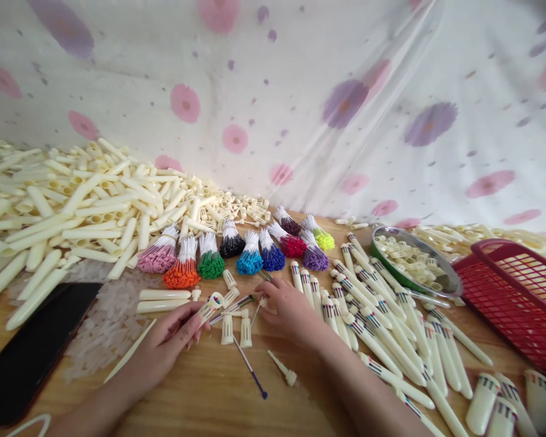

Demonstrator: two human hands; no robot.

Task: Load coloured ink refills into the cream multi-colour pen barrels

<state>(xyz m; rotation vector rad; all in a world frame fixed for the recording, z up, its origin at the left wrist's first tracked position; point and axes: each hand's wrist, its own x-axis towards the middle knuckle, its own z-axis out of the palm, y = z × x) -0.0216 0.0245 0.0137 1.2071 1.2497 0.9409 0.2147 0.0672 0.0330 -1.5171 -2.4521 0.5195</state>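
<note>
My left hand (175,334) is closed around a cream slotted pen top (212,306) with coloured bits in its slots and thin refills (231,309) trailing to the right. My right hand (291,309) reaches over the table with its fingertips bent together near a small cream piece; what they pinch is unclear. Between the hands stand slotted pen tops (246,331). A loose blue-tipped refill (251,368) and a cream pointed piece (282,368) lie closer to me. Behind are refill bundles sorted by colour, among them orange (182,273), green (210,262) and light blue (250,260).
Cream pen barrels (95,206) are heaped at the left, beside a black phone (31,352) and clear plastic pieces (104,315). Assembled multicolour pens (382,328) spread rightward. A metal bowl (452,284) of small parts adjoins a red basket (505,297). A flowered sheet (273,91) hangs behind.
</note>
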